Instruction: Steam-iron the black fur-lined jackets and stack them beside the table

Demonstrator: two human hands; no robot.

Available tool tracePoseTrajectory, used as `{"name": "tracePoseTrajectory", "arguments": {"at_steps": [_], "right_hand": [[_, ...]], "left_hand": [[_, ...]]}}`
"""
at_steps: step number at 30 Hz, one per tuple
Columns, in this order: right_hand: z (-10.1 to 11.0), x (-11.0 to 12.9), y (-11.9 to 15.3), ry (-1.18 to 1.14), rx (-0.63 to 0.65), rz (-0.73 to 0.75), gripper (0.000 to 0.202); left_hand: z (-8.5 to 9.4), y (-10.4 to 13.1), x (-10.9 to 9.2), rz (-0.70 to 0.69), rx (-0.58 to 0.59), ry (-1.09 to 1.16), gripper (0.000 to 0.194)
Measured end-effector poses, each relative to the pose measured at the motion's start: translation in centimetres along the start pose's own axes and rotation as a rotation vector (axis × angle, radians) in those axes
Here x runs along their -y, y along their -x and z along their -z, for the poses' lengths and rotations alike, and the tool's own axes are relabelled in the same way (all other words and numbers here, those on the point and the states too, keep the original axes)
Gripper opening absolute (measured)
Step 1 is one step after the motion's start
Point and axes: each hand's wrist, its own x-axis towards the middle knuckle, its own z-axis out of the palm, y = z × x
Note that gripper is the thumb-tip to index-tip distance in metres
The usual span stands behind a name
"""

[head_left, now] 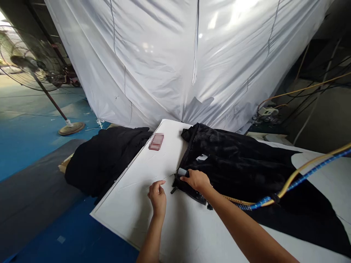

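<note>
My right hand point(197, 180) is closed around the handle of a black steam iron point(193, 195) with a grey front end. The iron sits at the near left corner of a black garment point(241, 160) laid across the white table, and the hand hides part of it. A yellow hose point(297, 171) and a blue cord point(304, 176) run from the iron to the right. Over the bare table surface, left of the iron, my left hand point(157, 195) is raised. Its fingers are bent, with thumb and forefinger apart and nothing visible between them.
The white-topped table point(131, 204) carries a reddish blurred rectangular object point(156, 141). A heap of black cloth point(106, 157) lies beyond its left edge. White sheeting point(164, 65) hangs behind. A standing fan point(51, 91) is on the blue floor, far left.
</note>
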Motion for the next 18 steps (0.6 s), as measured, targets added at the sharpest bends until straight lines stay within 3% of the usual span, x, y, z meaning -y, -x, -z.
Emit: {"name": "tracePoseTrajectory", "arguments": {"at_steps": [5,9,13,18], "right_hand": [[-0.2,-0.5,0.5,-0.021,0.016,0.011,0.06],[-0.7,-2.5,2.1,-0.046,0.033,-0.026,0.058],[-1.0,-6.3,4.5,-0.04,0.021,-0.096,0.054],[-1.1,-13.0,7.9,-0.062,0.011,-0.187,0.055]], "left_hand": [[-0.3,0.2,0.1,-0.044,-0.04,-0.033,0.029],[-1.0,0.8,-1.4,-0.05,-0.016,-0.02,0.028],[-2.0,2.0,-3.8,-0.083,0.021,0.021,0.029],[-3.7,3.7,-6.6,-0.136,0.064,0.041,0.031]]}}
